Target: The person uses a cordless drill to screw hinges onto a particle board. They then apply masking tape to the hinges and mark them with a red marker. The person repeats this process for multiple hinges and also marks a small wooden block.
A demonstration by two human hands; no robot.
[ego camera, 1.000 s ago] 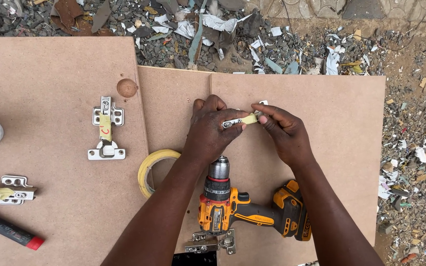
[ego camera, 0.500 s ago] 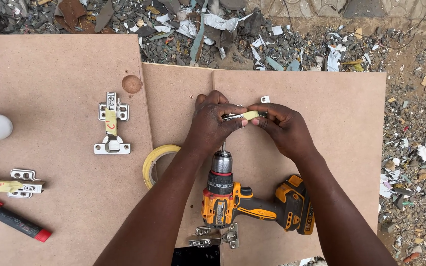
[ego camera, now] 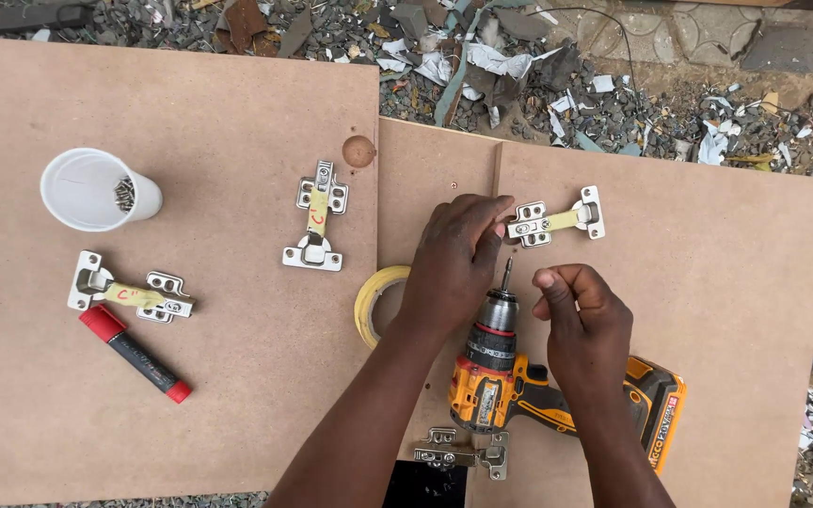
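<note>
Fibreboard (ego camera: 190,376) underneath: left hand (ego camera: 454,259) now pins hinge (ego camera: 555,218) beyond drill (ego camera: 519,386); right hand (ego camera: 583,325), curled empty, has withdrawn.

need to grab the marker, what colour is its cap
Red; the marker has a red cap and red end on a dark barrel, seen in the head view.

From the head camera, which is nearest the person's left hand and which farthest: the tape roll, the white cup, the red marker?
From the left hand:
1. Yellow tape roll, just beside the wrist, on its left.
2. Red marker, far left, low on the board.
3. White cup, far left, higher up, slightly farther.
</note>
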